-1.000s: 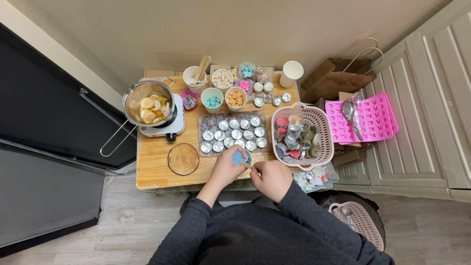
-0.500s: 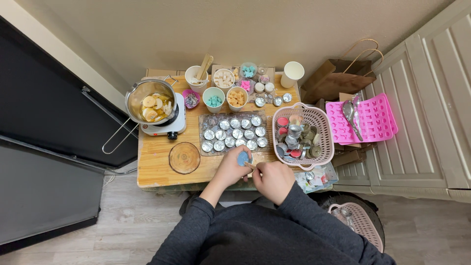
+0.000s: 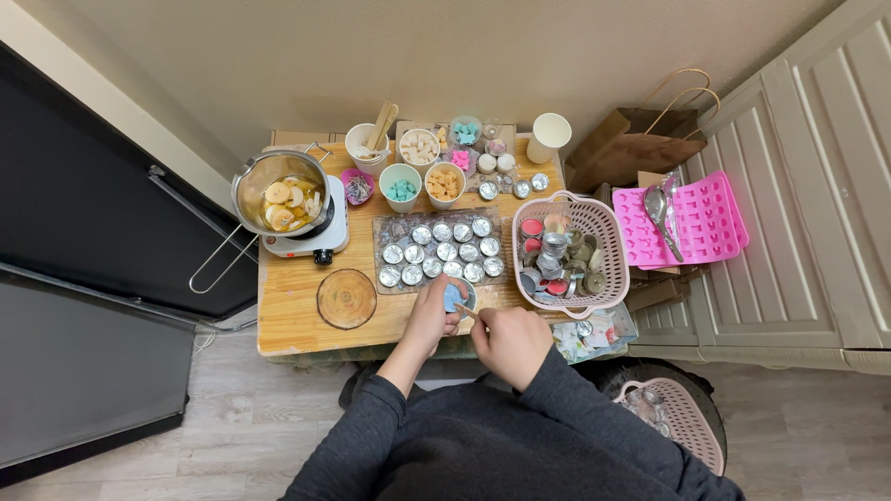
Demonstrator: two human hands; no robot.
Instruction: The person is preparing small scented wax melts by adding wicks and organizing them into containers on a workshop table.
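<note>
The left hand [image 3: 430,320] is curling its fingers around a small tin with blue content [image 3: 456,297], which is sitting at the near edge of the wooden table [image 3: 288,315], just in front of the tray of silver tins [image 3: 441,250]. The right hand [image 3: 510,341] is closing into a fist around a thin wooden stick [image 3: 467,312], and the stick tip is pointing into the tin. Compared with one second ago, the hands and the tin are staying at nearly the same place; only the view is shifting a little. The pink basket [image 3: 608,269] is standing just right of the tin, and the pot [image 3: 278,190] on the small stove is well apart at the left.
</note>
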